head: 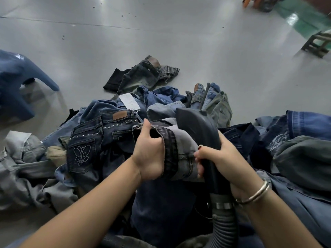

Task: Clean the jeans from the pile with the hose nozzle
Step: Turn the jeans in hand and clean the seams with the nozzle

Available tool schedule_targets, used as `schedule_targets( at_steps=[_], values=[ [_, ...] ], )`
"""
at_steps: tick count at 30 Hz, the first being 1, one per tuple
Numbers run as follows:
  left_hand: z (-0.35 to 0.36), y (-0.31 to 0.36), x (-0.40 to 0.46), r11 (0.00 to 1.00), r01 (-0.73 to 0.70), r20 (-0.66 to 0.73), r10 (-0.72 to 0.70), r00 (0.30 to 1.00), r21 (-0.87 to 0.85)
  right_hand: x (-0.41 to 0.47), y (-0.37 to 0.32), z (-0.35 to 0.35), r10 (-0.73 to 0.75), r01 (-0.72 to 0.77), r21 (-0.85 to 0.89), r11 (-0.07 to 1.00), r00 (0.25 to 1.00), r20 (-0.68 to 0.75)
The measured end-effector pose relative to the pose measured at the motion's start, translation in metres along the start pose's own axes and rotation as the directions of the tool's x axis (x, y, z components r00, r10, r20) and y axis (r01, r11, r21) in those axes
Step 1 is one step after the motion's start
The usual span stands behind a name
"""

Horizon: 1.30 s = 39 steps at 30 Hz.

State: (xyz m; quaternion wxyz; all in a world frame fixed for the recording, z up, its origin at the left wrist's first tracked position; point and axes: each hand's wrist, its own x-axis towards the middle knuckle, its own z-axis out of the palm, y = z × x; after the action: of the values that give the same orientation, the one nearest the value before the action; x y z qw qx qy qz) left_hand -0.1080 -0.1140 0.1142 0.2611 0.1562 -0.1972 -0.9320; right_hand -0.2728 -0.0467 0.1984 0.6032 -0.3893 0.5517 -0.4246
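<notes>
While the left hand (150, 154) gripped a grey jeans waistband (171, 151), right hand (221, 158) curled tight round the black hose nozzle (197, 126), pressed onto denim.

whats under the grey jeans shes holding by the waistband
Under the grey jeans, gripped by the left hand, lies a dark navy pair, part of the pile. The right hand holds the black hose nozzle on top. Anything deeper is covered.

Nothing legible here. The white paper tag (129, 101) on the jeans pile (161, 108) carries print too small to read, the brown leather waistband patch (120, 115) looks blank, and the back pocket (81, 154) shows only an embroidered butterfly.
</notes>
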Motion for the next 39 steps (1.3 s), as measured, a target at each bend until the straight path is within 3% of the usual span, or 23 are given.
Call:
schedule_targets(
  at_steps=[5,8,15,18,21,23,26,27,30,33,39],
  values=[
    [-0.006,0.020,-0.004,0.985,-0.149,-0.029,0.147,0.989,-0.090,-0.014,0.008,-0.005,0.032,-0.025,-0.049,0.999,0.989,0.144],
    [-0.007,0.021,-0.003,0.988,-0.138,-0.045,0.136,0.990,-0.064,-0.019,0.020,0.005,0.087,-0.071,-0.091,0.993,0.980,0.178],
    [0.006,0.009,0.003,0.999,-0.049,-0.025,0.049,0.998,0.016,0.001,0.005,0.002,-0.026,0.025,-0.023,0.999,0.999,-0.027],
    [0.014,0.019,0.002,0.983,-0.182,-0.079,0.182,0.980,0.006,0.010,0.001,-0.010,-0.091,0.102,0.053,0.993,0.980,-0.176],
    [0.012,0.050,0.002,0.895,-0.434,-0.085,0.427,0.900,-0.097,0.008,0.001,-0.022,-0.124,0.157,0.108,0.982,0.957,-0.262],
    [-0.002,0.067,0.004,0.834,-0.551,-0.210,0.535,0.818,-0.026,0.004,0.001,-0.027,-0.130,0.167,0.115,0.979,0.953,-0.274],
    [-0.044,0.057,0.010,0.850,-0.509,-0.574,0.486,0.659,0.136,0.004,0.003,-0.029,-0.090,0.124,0.124,0.985,0.964,-0.250],
    [-0.059,0.044,0.010,0.882,-0.455,-0.632,0.424,0.649,0.124,0.004,0.004,-0.028,-0.067,0.099,0.126,0.987,0.969,-0.238],
    [-0.081,0.002,0.009,0.980,-0.194,-0.638,0.176,0.750,0.042,0.007,0.009,-0.024,-0.034,0.057,0.102,0.993,0.977,-0.209],
    [-0.067,-0.006,0.018,0.995,-0.015,-0.601,0.068,0.796,0.094,0.009,0.013,-0.020,-0.023,0.032,0.051,0.998,0.986,-0.163],
    [-0.038,0.024,0.021,0.961,-0.274,-0.469,0.256,0.846,0.031,-0.004,0.025,-0.019,0.034,-0.027,-0.078,0.997,0.995,0.090]
  ],
)
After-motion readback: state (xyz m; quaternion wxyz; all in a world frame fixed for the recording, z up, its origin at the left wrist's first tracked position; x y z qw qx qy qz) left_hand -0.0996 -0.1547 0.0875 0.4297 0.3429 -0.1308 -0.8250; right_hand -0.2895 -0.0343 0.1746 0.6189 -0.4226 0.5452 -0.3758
